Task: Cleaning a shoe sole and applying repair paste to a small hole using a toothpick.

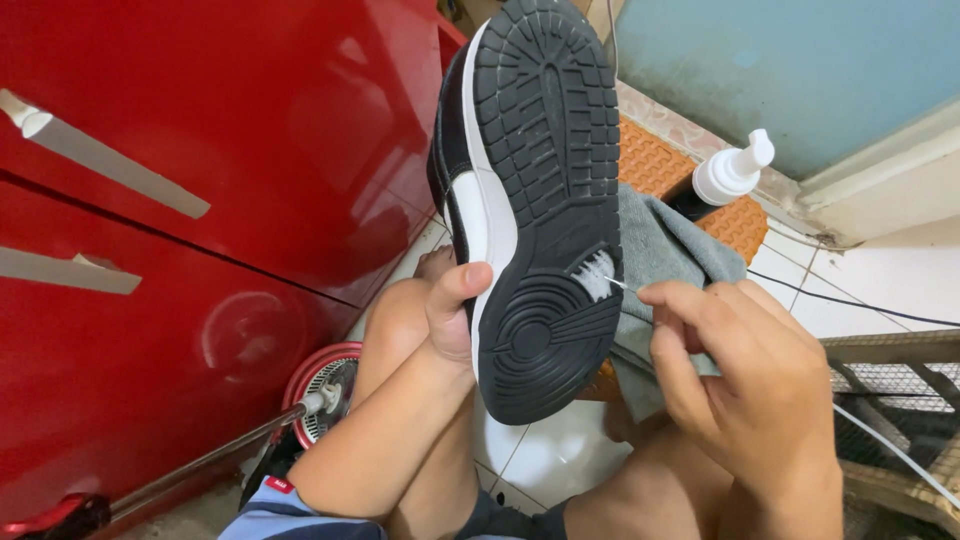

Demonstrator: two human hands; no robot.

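Sneaker [530, 200], sole up: likely light, stiff-soled; left hand [440, 310] clamps its edge. Right hand [740, 370] beside it, pinching a thin pick [618, 285].

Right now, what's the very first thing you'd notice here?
The black sneaker sole turned up in the middle, gripped at its white edge by the left hand. The right hand pokes a thin white stick at a white foamy patch on the tread. A shiny red cabinet fills the left side.
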